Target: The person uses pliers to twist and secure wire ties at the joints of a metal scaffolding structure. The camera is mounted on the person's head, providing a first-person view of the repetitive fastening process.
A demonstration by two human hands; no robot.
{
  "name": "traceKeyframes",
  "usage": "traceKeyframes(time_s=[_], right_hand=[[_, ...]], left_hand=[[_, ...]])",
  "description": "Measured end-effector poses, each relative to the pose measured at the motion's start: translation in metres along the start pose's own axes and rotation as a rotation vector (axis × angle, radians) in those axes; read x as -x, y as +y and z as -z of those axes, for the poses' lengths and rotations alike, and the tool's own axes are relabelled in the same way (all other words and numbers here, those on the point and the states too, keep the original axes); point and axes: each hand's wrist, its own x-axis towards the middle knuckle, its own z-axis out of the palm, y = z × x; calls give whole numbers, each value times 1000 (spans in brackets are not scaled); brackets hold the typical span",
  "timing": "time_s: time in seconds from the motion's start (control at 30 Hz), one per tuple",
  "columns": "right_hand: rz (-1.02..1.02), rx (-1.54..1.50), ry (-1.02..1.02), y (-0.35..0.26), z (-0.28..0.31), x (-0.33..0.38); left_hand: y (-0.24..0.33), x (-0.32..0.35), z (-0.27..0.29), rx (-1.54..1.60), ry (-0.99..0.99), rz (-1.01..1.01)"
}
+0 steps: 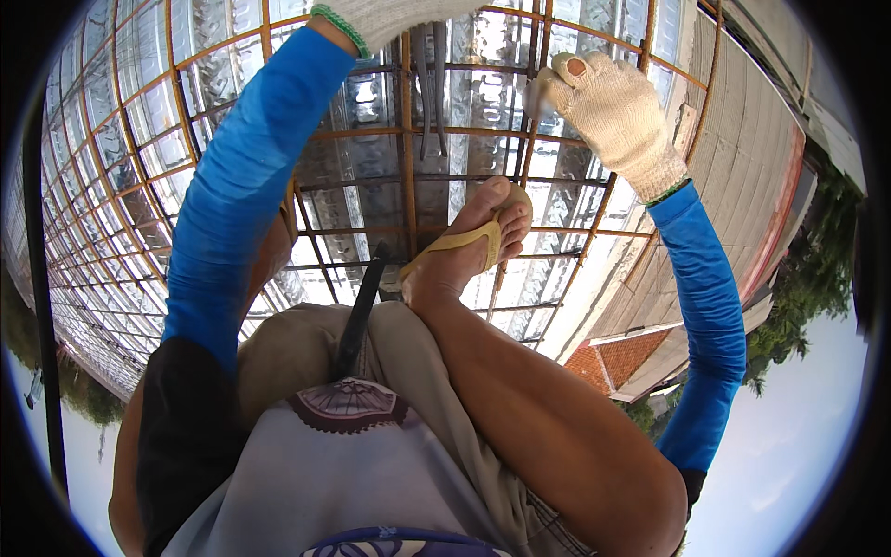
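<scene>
My left hand (404, 20), in a pale knit glove with a green cuff, reaches to the top edge above the rusty rebar grid (406, 176). Its fingers lie outside the picture. On the right my right hand (613, 116), gloved alike, is raised over the grid with its fingers curled in. A bare fingertip shows through a hole in that glove. Something blurred and dark (535, 97) is at its fingers, too smeared to name. Between the hands, two dark, narrow lengths (432, 88) hang over the grid.
Shiny ribbed metal decking (357, 190) lies beneath the bars. My foot in a yellow flip-flop (464, 239) rests on the grid. A dark flat bar (360, 311) sticks up at my lap. Grey boards (733, 139) and a brick-red patch (631, 357) lie to the right.
</scene>
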Motion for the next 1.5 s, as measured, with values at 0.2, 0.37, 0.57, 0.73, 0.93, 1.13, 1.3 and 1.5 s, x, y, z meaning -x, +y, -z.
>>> traceKeyframes(time_s=[0.2, 0.37, 0.57, 0.73, 0.93, 1.13, 1.3, 1.5], right_hand=[[206, -84, -50, 22, -12, -17], [244, -267, -41, 28, -14, -24], [-212, -418, -24, -3, -31, -16], [-580, -526, 74, -34, -24, -15], [-669, -307, 286, -78, -2, -32], [-942, -1171, 176, -124, 23, -39], [-865, -1327, 187, -133, 3, -34], [-718, -1154, 359, -127, 17, -28]], left_hand=[[3, 73, 16, -29, 195, 387], [4, 103, -55, -250, 328, 648], [18, 90, -101, -459, 365, 893], [18, 77, -113, -469, 359, 1017], [12, 88, -109, -419, 412, 956], [13, 99, -116, -452, 625, 667], [28, 93, -113, -304, 667, 565], [77, 77, -118, 27, 678, 301]])
